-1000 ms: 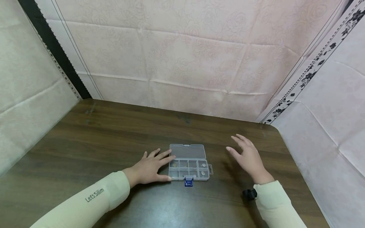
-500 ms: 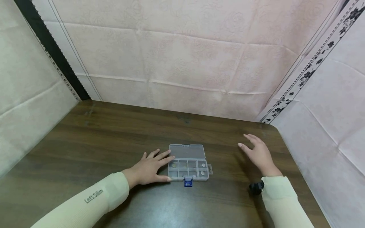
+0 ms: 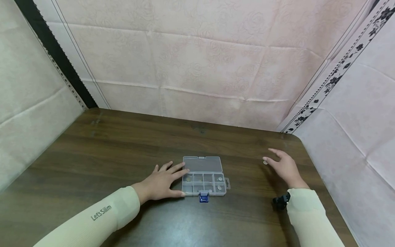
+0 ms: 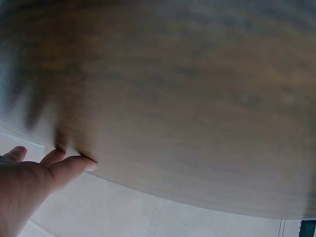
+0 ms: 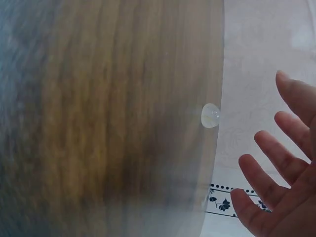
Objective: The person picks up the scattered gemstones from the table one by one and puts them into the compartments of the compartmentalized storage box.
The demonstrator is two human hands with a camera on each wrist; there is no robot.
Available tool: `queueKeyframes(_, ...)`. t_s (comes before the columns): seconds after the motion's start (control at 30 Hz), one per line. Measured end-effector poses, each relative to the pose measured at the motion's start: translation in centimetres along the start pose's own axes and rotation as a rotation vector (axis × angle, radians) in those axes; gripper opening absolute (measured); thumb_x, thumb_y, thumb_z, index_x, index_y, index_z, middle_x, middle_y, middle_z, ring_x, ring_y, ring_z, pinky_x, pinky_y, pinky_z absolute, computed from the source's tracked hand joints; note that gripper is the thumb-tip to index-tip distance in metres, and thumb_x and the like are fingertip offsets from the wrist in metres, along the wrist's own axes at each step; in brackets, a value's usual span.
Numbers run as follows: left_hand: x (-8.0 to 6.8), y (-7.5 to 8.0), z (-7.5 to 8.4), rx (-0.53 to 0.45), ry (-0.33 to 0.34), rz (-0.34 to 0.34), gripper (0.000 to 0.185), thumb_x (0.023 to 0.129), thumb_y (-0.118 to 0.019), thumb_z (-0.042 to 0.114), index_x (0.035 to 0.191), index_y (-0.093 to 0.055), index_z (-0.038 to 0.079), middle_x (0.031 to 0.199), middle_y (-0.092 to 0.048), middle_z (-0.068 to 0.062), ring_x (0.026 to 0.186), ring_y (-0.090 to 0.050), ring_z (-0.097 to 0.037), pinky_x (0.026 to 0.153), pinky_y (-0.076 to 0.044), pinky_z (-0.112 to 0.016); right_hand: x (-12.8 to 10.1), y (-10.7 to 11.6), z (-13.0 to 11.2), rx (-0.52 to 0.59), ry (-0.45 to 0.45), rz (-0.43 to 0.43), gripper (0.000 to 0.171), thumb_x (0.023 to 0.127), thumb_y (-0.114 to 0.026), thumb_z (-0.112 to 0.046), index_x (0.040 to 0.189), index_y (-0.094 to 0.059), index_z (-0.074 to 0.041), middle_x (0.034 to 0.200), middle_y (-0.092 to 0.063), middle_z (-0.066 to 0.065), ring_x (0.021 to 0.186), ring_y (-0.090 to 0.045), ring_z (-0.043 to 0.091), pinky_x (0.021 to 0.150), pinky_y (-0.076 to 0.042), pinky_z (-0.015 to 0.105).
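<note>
A clear plastic compartment box (image 3: 204, 183) lies on the table with its lid (image 3: 203, 164) folded back and a blue latch (image 3: 203, 198) at the front. Small round pieces sit in some compartments, two of them at the right end. My left hand (image 3: 162, 183) rests at the box's left side, fingers spread, fingertips over its edge. Far to the right, my right hand (image 3: 285, 168) hovers with fingers apart. A small whitish disc (image 3: 265, 162) lies by the thumb tip; the right wrist view shows the disc (image 5: 211, 115) apart from the fingers.
Brown wood-grain table (image 3: 139, 137) spreads around the box. Pale patterned cloth (image 3: 191, 68) hangs behind it and at both sides. A black device (image 3: 280, 202) is strapped at the right wrist.
My right hand has moved away from the box to the right, and the whitish disc now shows beside its thumb. The left hand and the box have stayed put.
</note>
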State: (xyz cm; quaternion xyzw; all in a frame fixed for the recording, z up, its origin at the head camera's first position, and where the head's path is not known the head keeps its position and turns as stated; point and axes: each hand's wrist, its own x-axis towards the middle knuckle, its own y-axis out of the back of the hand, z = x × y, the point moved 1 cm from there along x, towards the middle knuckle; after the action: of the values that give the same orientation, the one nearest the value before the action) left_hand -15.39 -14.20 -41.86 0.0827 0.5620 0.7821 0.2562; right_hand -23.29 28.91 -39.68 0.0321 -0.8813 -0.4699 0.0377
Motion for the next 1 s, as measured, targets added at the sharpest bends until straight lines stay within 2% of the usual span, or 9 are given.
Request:
queueKeyframes(0.27, 0.0, 0.0, 0.0, -0.003, -0.002, 0.003, 0.080, 0.084, -0.056, 0.069, 0.151, -0.031, 0.036, 0.160, -0.020, 0.007, 0.144, -0.018, -0.040, 0.102, -0.016, -0.075, 0.3, -0.3, 0.4, -0.001, -0.030, -0.055, 0.060, 0.095, -0.062, -0.034, 0.141, -0.046, 0.001, 0.139, -0.046, 0.030, 0.123, -0.047, 0.047, 0.095, -0.041, 0.059)
queueKeyframes(0.5, 0.0, 0.0, 0.0, -0.006, -0.004, 0.006, 0.080, 0.083, -0.056, 0.069, 0.151, -0.031, 0.036, 0.160, -0.021, 0.007, 0.144, -0.018, -0.040, 0.102, -0.016, -0.075, 0.4, -0.7, 0.8, 0.007, -0.060, -0.119, 0.053, 0.096, -0.060, -0.027, 0.138, -0.049, 0.002, 0.136, -0.049, 0.028, 0.120, -0.048, 0.045, 0.093, -0.043, 0.056)
queueKeyframes(1.0, 0.1, -0.2, -0.1, 0.009, 0.002, 0.010, 0.080, 0.084, -0.057, 0.068, 0.152, -0.030, 0.036, 0.160, -0.019, 0.008, 0.145, -0.017, -0.040, 0.103, -0.016, -0.075, 0.9, -1.3, 1.5, -0.060, -0.041, -0.122, 0.041, 0.094, -0.063, -0.017, 0.129, -0.058, 0.003, 0.122, -0.061, 0.025, 0.109, -0.056, 0.040, 0.092, -0.042, 0.055)
